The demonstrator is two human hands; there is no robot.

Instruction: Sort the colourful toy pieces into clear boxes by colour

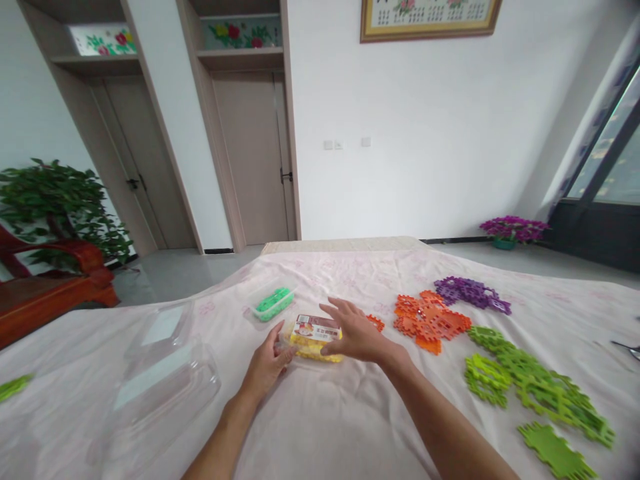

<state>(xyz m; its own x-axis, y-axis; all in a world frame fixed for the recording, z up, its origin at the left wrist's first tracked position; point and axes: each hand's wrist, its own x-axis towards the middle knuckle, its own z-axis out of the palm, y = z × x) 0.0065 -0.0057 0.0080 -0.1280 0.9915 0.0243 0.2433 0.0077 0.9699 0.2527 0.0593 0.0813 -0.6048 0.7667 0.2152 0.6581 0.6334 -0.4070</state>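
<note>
One hand (357, 333) splayed, one hand (266, 363) holding container (315, 333)

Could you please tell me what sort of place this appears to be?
It looks like a home's living room: a leafy plant stands behind a reddish wooden armrest, and a framed picture hangs on the white wall.

Containers (160, 377) left, box (317, 333) centre, pieces (513, 360) right

From afar I count one left hand (269, 361), one right hand (359, 335), one labelled box of yellow pieces (316, 331), one tub of green pieces (275, 309), at least two other clear containers (193, 393), two doors (253, 153), three wall plates (367, 142), one framed picture (430, 15) and one purple-flowered plant (515, 229).
</note>
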